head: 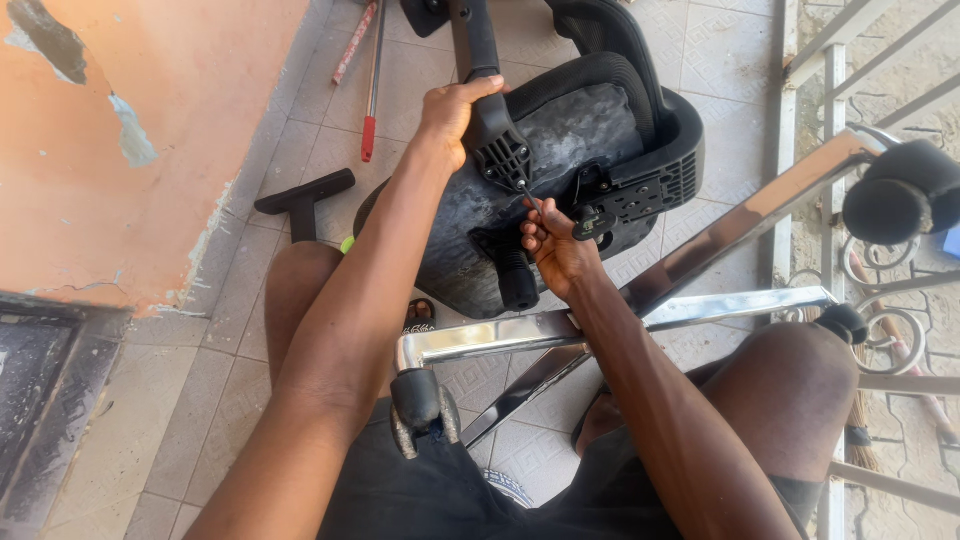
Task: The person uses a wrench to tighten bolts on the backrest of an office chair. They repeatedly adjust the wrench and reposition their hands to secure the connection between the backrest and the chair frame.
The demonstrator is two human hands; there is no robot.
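Note:
An upturned black office chair seat (560,150) lies on the tiled floor in front of me. My left hand (452,108) grips the black armrest bracket (492,130) bolted to the seat's underside. In my right hand (556,250) is a thin metal tool (530,200), its tip set against the bracket's base plate. A black mechanism plate (640,195) sits on the seat just right of my right hand. The chrome chair base (600,325) with black castors lies across my knees.
A loose black armrest pad (303,195) lies on the tiles at left, near a red-handled rod (372,85). An orange wall (130,140) rises on the left. A metal railing (835,100) runs along the right. One castor (905,190) hangs near the right edge.

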